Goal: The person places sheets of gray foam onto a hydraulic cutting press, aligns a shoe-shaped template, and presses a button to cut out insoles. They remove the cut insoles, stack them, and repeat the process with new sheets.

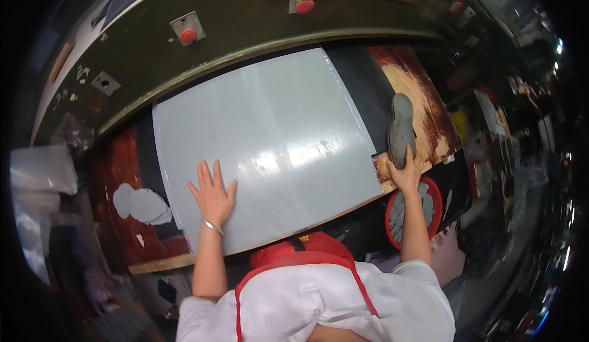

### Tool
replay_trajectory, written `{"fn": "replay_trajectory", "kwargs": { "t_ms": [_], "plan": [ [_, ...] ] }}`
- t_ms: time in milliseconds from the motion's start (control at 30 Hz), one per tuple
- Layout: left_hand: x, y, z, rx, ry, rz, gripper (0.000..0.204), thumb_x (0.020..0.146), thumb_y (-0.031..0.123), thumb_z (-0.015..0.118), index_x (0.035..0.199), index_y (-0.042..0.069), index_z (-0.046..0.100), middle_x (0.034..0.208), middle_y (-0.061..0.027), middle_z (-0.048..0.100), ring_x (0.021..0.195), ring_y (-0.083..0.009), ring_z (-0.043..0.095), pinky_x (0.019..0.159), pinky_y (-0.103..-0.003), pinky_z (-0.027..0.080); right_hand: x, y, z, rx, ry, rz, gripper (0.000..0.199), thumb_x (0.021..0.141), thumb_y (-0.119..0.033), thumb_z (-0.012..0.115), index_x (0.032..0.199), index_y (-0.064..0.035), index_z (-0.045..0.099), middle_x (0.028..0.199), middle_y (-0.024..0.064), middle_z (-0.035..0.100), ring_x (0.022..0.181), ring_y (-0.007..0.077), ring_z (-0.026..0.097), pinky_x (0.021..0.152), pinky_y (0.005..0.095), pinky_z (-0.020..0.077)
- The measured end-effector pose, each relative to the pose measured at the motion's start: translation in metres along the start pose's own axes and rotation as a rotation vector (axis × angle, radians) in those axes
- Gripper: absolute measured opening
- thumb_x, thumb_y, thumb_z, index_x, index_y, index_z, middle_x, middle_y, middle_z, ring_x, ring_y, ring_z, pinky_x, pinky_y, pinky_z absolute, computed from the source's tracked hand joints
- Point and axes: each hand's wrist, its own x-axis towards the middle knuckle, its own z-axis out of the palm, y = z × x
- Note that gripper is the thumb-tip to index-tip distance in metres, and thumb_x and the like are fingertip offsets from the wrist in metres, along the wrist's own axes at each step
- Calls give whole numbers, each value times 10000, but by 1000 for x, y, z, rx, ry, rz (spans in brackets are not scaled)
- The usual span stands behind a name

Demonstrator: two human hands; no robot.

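Observation:
My left hand lies flat on a large grey sheet, fingers spread, near its front left part. With my right hand I grip the near end of a sole-shaped cutting die, grey-brown and thick-edged. The die is over the worn wooden board and dark strip just right of the sheet; whether it touches them I cannot tell. Left of the sheet, several grey sole-shaped pieces lie overlapped in a pile.
A red bucket holding grey scraps stands below my right forearm. Across the back runs a dark green machine beam with two red push buttons. Clear plastic bags are at the far left.

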Motion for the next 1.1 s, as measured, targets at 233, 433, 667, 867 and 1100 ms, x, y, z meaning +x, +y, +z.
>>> {"fn": "replay_trajectory", "kwargs": {
  "t_ms": [233, 433, 667, 867, 1100],
  "plan": [
    [83, -17, 18, -55, 100, -12, 614, 888, 405, 574, 1404, 105, 429, 1496, -195, 313, 1404, -328, 267, 1090, -654, 146, 25, 19, 9, 199, -69, -51, 915, 611, -289, 828, 1406, -96, 418, 1360, 347, 363, 1266, 474, 376, 1062, 483, 336],
    [56, -53, 3, -488, 266, -32, 484, 882, 187, 611, 1343, 93, 500, 1440, -178, 401, 1339, -329, 372, 1105, -540, 261, 32, 9, -1, 484, 1, -10, 780, 633, -103, 821, 1324, -35, 467, 1332, 148, 473, 1246, 281, 442, 1083, 374, 316],
    [-43, -93, -22, 1, -24, -305, 588, 901, 280, 590, 1404, 35, 407, 1488, -189, 335, 1405, -322, 280, 1098, -642, 162, -2, -82, -36, 873, -74, -21, 651, 673, -73, 785, 1235, -59, 457, 1261, 120, 472, 1182, 265, 454, 1052, 370, 320],
    [-23, -89, -4, -78, 177, -315, 596, 898, 245, 589, 1402, 5, 379, 1467, -193, 355, 1403, -331, 277, 1101, -639, 159, -32, -259, -14, 1434, -601, -219, 931, 600, -218, 877, 1334, -42, 331, 1312, 175, 470, 1238, 303, 455, 1061, 431, 324],
    [-21, -94, -3, -153, 272, -307, 482, 887, 161, 561, 1323, -13, 450, 1414, -178, 421, 1381, -319, 323, 1109, -629, 141, -73, -435, 54, 917, -541, -577, 729, 531, -121, 830, 1165, -94, 471, 1261, 179, 454, 1185, 312, 458, 1022, 396, 369]
  ]
}}
